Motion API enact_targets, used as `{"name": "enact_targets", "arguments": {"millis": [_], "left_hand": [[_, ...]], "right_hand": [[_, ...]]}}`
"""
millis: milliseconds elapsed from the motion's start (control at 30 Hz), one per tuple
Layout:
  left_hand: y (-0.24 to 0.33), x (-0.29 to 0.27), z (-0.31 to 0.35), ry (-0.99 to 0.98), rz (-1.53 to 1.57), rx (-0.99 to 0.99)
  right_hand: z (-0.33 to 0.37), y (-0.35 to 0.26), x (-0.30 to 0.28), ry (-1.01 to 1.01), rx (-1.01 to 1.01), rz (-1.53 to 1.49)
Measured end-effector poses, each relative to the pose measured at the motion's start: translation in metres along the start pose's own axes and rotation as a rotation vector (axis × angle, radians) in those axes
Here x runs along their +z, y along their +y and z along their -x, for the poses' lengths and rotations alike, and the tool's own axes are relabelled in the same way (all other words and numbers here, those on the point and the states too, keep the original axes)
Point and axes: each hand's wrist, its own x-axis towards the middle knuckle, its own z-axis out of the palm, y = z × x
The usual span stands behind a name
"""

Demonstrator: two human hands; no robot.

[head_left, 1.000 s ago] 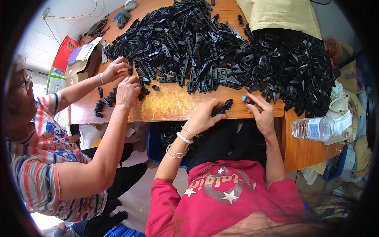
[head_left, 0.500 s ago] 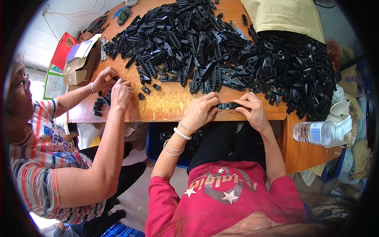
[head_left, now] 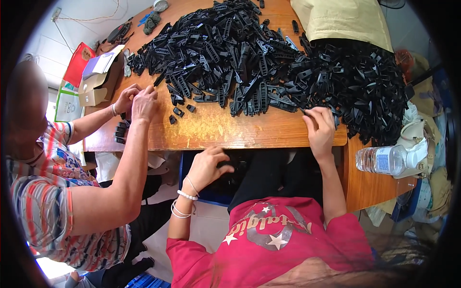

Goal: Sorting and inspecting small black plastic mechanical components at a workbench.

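Note:
Over the blue bin (head_left: 183, 175) below the table's front edge, my left hand (head_left: 209, 166) is open, thumb and fingers apart, with nothing visible in it. My right hand (head_left: 320, 126) is at the near edge of the heap of black plastic parts (head_left: 225, 53), its thumb apart from the bent fingers. Its fingertips are beside a small black part and seem to touch it; no firm hold shows. To the right, a second heap of pointed black plastic pieces (head_left: 360, 91) spills from a beige sack (head_left: 343, 21). Dark contents in the bin are hard to make out.
At the left, a co-worker's hands (head_left: 144, 103) are over the table, near a short row of black pieces (head_left: 120, 132). A few loose black pieces (head_left: 178, 112) sit mid-table. A cardboard box (head_left: 93, 93) stands behind them. A clear plastic bottle (head_left: 379, 160) lies at the right.
The black plastic piece between both hands is no longer in them. My left hand has moved left and down over the bin and opened; my right hand has moved slightly up to the heap.

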Motion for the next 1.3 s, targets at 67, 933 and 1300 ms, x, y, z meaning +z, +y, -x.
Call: {"name": "enact_targets", "arguments": {"millis": [67, 933, 1300], "left_hand": [[0.012, 0.002, -0.025, 0.198, 0.063, 0.114], [0.033, 0.062, -0.091, 0.365, 0.357, 0.233], [0.029, 0.068, -0.090, 0.345, 0.427, 0.271]], "right_hand": [[-0.006, 0.002, 0.009, -0.032, -0.039, 0.114], [0.019, -0.015, -0.018, -0.437, 0.276, -0.485], [0.015, -0.019, -0.005, -0.488, 0.069, -0.394]]}}
